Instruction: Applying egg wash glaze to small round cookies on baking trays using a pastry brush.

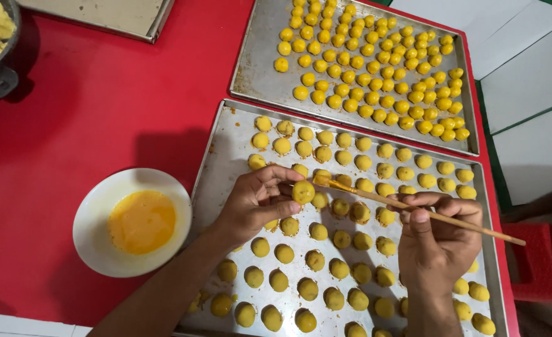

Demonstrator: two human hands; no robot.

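Left hand point(257, 203) pinches one small round yellow dough ball point(302, 191) as right hand point(435, 240) grips a thin wooden brush point(413, 209), bristles seemingly touching it; light strokes suit.

The near tray point(223, 156) was dull grey metal, scuffed and speckled with crumbs; the far tray point(257, 75) was the same metal, stained brown along its rim. The dough balls point(316, 259) looked smooth, the nearer ones glossy and wet. The brush point(413, 209) had a thin, pale wooden handle. The bowl point(95, 212) looked like white glazed ceramic, possibly plastic, and held shiny yellow liquid. The table point(88, 106) was a smooth red surface with a faint sheen.
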